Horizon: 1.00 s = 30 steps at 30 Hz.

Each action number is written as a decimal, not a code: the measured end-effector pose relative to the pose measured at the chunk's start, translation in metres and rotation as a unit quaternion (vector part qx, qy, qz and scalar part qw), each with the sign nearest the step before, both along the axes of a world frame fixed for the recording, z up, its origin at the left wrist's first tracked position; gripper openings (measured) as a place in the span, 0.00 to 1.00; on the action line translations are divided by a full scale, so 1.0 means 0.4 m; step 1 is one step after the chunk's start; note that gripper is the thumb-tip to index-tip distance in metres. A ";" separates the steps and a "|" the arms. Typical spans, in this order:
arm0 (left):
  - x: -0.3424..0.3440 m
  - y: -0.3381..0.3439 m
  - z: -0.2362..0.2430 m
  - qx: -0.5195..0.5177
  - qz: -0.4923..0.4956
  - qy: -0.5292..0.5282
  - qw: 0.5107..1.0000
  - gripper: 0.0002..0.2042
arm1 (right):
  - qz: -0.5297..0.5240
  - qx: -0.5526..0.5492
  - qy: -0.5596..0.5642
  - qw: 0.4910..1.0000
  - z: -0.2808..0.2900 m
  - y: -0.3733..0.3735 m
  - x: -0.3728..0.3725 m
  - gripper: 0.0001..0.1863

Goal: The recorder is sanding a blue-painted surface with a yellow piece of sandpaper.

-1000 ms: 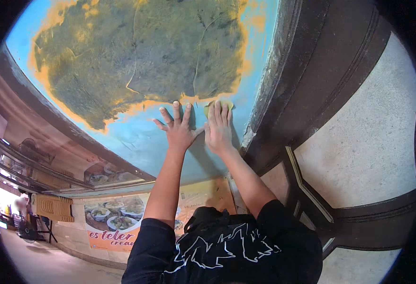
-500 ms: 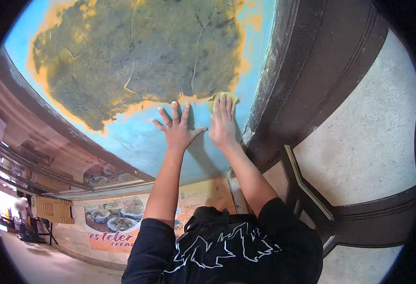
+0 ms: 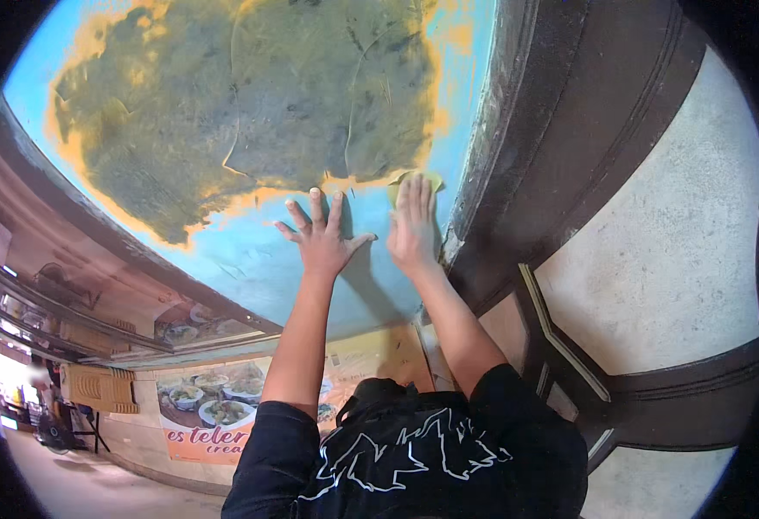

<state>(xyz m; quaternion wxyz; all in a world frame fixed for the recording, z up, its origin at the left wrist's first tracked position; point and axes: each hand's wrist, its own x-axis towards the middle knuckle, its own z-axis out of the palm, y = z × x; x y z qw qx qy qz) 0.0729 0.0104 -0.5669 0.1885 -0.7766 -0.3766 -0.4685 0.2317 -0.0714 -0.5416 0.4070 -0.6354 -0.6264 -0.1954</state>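
A light blue wall panel (image 3: 250,259) carries a large rough grey-brown patch (image 3: 293,95) with ragged orange edges and thin raised ridges. My left hand (image 3: 319,238) lies open on the blue surface just below the patch, fingers spread and thumb out to the right. Under the fingers of my right hand (image 3: 414,225) is a yellow-olive sheet that looks like sandpaper (image 3: 436,181). Those fingers are held together and press it to the panel near the patch's lower right corner. Most of the sheet is hidden beneath them.
Dark brown moulding (image 3: 552,147) borders the panel on the right, chipped near my right wrist. A glossy brown surface (image 3: 94,268) runs along the left. Below hangs a food poster (image 3: 215,406); stacked tan chairs (image 3: 98,387) and a fan (image 3: 51,428) stand far left.
My right hand and the sandpaper have shifted slightly right and down along the panel. My left hand stays almost in place, and the view has tilted a little.
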 end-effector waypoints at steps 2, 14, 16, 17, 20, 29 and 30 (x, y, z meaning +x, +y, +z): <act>0.013 -0.007 0.009 -0.005 -0.003 0.001 1.000 0.54 | -0.016 0.008 0.017 1.000 -0.015 -0.016 0.026 0.30; 0.005 -0.014 -0.001 -0.020 -0.001 0.002 1.000 0.53 | 0.007 -0.001 0.011 1.000 0.020 -0.011 0.005 0.31; 0.005 -0.012 0.002 -0.017 -0.001 0.000 1.000 0.53 | -0.009 0.031 0.030 0.999 0.009 -0.018 0.017 0.31; 0.004 -0.009 0.001 -0.014 -0.004 -0.001 1.000 0.53 | -0.006 0.030 0.031 0.999 -0.017 -0.019 0.007 0.31; 0.010 -0.005 0.003 0.001 -0.008 -0.002 1.000 0.53 | 0.014 -0.020 0.050 0.998 -0.087 -0.033 -0.031 0.30; 0.002 0.001 -0.005 0.002 -0.010 -0.012 1.000 0.54 | 0.009 0.021 0.050 0.998 -0.001 -0.014 -0.006 0.30; 0.007 0.000 0.000 0.002 -0.012 -0.011 1.000 0.54 | -0.004 0.025 0.044 0.999 -0.024 -0.019 0.008 0.30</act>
